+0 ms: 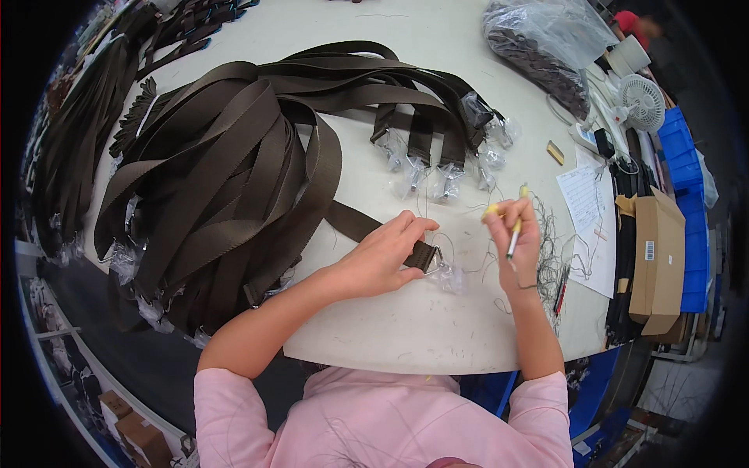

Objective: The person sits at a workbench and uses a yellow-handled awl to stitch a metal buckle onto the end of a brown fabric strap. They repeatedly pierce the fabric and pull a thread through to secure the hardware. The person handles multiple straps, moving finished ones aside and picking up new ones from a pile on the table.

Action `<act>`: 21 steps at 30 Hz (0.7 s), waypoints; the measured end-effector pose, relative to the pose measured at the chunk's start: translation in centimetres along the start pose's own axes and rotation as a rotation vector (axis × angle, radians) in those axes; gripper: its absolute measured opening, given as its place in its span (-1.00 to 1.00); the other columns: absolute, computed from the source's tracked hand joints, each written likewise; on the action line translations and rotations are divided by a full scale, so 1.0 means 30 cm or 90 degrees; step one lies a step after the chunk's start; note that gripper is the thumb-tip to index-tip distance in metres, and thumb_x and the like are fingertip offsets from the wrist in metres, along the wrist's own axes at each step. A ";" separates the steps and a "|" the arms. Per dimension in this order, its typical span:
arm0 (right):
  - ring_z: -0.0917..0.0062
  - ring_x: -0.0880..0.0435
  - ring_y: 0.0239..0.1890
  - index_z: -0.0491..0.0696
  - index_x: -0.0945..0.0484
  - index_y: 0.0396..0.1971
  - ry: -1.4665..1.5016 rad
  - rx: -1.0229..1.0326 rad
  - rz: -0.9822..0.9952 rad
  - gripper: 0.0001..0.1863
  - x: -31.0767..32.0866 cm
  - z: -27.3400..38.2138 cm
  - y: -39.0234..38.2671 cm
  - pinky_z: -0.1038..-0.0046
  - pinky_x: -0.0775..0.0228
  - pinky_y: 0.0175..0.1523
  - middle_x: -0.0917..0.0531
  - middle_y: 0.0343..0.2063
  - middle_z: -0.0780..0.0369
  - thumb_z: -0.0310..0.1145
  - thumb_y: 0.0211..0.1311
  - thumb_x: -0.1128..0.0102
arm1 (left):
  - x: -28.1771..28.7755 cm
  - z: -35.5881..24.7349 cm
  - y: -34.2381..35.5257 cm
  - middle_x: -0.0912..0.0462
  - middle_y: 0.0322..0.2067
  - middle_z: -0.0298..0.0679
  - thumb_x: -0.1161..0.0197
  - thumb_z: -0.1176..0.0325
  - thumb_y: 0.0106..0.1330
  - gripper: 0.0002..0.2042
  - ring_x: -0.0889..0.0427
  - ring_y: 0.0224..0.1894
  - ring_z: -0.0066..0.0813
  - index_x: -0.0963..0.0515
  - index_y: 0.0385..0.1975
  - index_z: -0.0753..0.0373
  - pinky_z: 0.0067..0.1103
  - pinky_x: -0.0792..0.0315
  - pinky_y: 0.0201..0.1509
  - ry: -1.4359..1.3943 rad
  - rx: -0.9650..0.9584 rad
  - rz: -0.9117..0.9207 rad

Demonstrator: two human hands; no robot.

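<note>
My left hand [382, 261] is closed on the end of a dark brown webbing strap [422, 256], its fingers and thumb on either side. A metal ring [438, 259] sits at that end, with clear plastic wrap [449, 278] hanging from it against the table. To the right, my right hand [515, 234] is raised and grips a slim yellow and white pen-like tool [515, 237], its dark tip pointing down toward me. Something yellow covers a fingertip of that hand. Loose threads show between the hands and the plastic-wrapped ends of other straps [425, 144].
A big pile of brown straps [226, 171] covers the table's left. Cut threads [552, 265], a red pen [561, 290] and written sheets [585, 203] lie at the right. Beyond are a white fan [643, 103], a cardboard box [654, 261], blue bins [686, 203] and a plastic bag [546, 47].
</note>
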State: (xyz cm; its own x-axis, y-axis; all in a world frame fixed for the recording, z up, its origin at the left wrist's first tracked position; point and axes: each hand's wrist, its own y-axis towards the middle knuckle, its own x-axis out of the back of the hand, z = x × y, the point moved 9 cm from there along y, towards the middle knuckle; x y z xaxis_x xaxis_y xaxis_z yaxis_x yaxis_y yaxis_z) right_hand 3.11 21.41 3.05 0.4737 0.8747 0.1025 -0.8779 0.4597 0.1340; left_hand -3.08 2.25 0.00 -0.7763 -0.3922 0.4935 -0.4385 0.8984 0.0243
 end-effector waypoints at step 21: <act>0.63 -0.42 -0.55 -0.16 -0.54 -0.37 0.231 -0.097 0.025 -0.35 -0.059 -0.090 -0.041 0.54 -0.48 -0.37 -0.51 -0.42 0.27 0.10 0.70 0.27 | -0.019 -0.093 0.010 -0.58 -0.18 -0.19 -0.29 0.60 0.19 -0.82 -0.64 -0.11 -0.26 -0.57 -0.20 0.35 -0.42 -0.63 -0.14 0.437 -0.102 -0.084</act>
State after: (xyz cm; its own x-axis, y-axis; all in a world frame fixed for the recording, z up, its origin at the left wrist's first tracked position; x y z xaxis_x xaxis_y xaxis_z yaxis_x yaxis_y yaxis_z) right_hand 3.16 19.71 0.03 0.4077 0.8772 -0.2537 -0.9083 0.4181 -0.0141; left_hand -1.51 3.31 2.14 -0.2385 -0.3339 0.9119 -0.3966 0.8907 0.2224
